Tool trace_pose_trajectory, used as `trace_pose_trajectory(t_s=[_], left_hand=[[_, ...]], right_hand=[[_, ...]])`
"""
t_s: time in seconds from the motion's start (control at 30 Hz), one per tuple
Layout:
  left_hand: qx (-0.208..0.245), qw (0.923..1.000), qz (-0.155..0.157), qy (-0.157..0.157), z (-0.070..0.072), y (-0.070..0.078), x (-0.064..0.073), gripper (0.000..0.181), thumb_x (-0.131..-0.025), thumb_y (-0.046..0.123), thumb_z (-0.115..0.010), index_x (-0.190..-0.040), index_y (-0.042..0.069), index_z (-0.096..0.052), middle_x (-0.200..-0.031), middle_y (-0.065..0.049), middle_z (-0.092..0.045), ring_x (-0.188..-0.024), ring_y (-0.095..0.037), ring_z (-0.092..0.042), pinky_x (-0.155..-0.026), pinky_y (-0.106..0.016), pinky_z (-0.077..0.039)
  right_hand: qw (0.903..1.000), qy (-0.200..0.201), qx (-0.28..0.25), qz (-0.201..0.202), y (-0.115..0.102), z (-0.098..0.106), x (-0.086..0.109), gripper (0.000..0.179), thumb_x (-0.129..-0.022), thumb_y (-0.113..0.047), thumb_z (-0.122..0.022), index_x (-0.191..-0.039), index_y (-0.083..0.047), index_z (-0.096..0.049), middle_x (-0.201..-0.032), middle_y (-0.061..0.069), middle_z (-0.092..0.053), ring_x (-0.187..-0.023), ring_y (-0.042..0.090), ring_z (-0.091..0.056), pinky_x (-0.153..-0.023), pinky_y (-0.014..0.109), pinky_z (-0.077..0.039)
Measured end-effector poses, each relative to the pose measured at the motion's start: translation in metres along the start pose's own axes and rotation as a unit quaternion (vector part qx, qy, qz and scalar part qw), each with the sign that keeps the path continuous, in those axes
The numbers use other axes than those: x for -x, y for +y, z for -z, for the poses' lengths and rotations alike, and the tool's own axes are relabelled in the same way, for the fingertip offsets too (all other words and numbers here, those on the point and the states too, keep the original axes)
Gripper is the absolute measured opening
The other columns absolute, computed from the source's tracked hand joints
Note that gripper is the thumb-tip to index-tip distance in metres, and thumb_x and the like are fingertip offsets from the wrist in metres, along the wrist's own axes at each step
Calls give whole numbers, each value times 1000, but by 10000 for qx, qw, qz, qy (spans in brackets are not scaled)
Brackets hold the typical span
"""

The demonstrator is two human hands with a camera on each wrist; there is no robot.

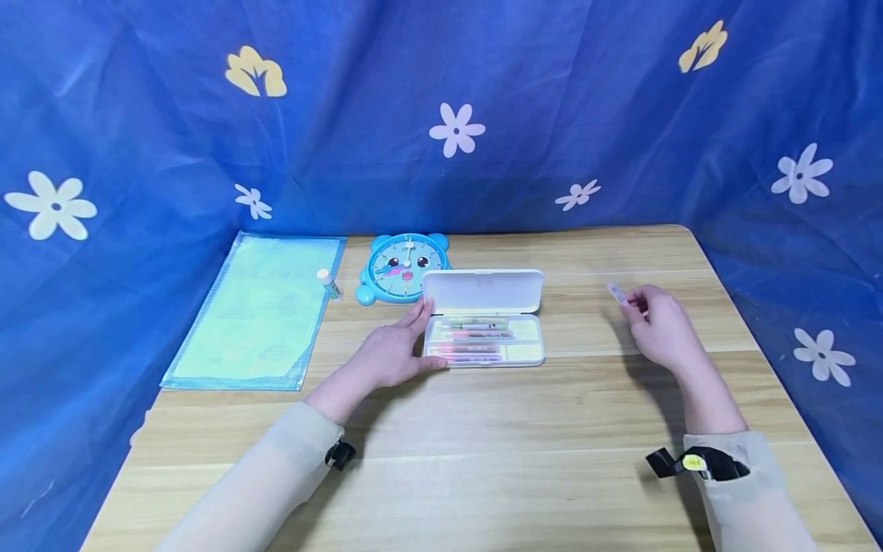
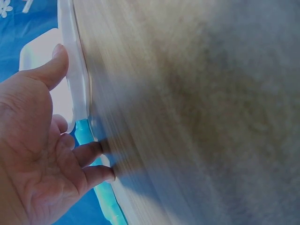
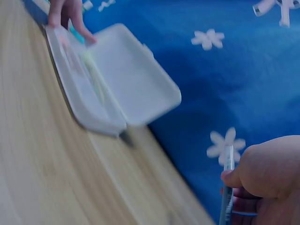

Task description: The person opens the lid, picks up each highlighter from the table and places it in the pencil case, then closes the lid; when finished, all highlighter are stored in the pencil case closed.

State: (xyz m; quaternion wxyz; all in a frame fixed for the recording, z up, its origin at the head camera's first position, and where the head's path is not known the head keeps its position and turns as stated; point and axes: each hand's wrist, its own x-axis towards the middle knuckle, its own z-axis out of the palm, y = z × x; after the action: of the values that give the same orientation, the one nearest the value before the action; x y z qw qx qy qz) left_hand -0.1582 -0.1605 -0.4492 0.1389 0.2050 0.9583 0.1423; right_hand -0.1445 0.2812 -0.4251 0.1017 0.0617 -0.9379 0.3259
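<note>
A white pencil case (image 1: 523,353) lies with its lid (image 1: 483,291) raised. Several slim pens (image 1: 477,334) in pink, purple and green tones lie in it. My left hand (image 1: 393,353) is at the case's left end, fingers at the lid's edge and thumb along the front rim. In the left wrist view that thumb (image 2: 58,65) stretches out against the case, with the other fingers loosely bent. Off to the right of the case, my right hand (image 1: 662,326) pinches a slim pale pen (image 3: 227,201) between thumb and fingers, above the tabletop.
A blue clock (image 1: 405,267) with a cartoon face stands behind the case's left side. Farther left, a glue stick (image 1: 329,284) lies by a pale green mesh folder (image 1: 255,307). Blue flowered cloth (image 1: 510,61) hangs behind the wooden table (image 1: 483,460).
</note>
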Motion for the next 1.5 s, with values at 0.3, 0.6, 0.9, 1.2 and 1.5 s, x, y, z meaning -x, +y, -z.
trace_pose_trajectory(t_s=[0.3,0.6,0.9,1.2,1.5], left_hand=[[7,10000,-37,3,2,2,3,113,-93,68,-69,-170,14,-5,-175,-8,-6,-140,-46,-49,-111,-54,-46],[-29,10000,-4,-18,0,0,1,114,-93,70,-67,-170,16,-3,-175,-7,-5,-137,-47,-53,-109,-54,-48],[-29,10000,-10,-7,1,0,2,113,-94,69,-67,-170,15,-4,-175,-7,-5,-140,-46,-49,-111,-55,-46],[-18,10000,38,-9,2,0,3,113,-93,71,-67,-170,18,-3,-175,-5,-5,-139,-45,-52,-112,-54,-45],[-6,10000,64,43,0,-1,2,112,-92,72,-67,-170,19,-5,-175,-4,-8,-133,-46,-57,-108,-53,-48]], right_hand=[[9962,44,-473,735,-53,-18,-7,10,-103,-2,-67,-109,4,-70,-94,13,-68,-82,25,-63,-73,32,-51],[9843,-545,-837,1456,-91,-49,-13,9,-100,-1,-72,-109,0,-73,-93,6,-68,-84,21,-66,-76,40,-57],[9668,-1175,-1271,1880,-127,-80,-16,8,-99,-2,-74,-107,-2,-74,-98,5,-72,-89,18,-69,-80,45,-59],[9511,-1859,-1262,2120,-149,-113,-18,8,-99,-5,-74,-107,-6,-77,-98,-2,-72,-90,11,-67,-84,38,-58],[9482,-2130,-595,2283,-153,-135,-16,6,-99,-6,-75,-105,-5,-75,-97,1,-72,-91,15,-67,-89,38,-57]])
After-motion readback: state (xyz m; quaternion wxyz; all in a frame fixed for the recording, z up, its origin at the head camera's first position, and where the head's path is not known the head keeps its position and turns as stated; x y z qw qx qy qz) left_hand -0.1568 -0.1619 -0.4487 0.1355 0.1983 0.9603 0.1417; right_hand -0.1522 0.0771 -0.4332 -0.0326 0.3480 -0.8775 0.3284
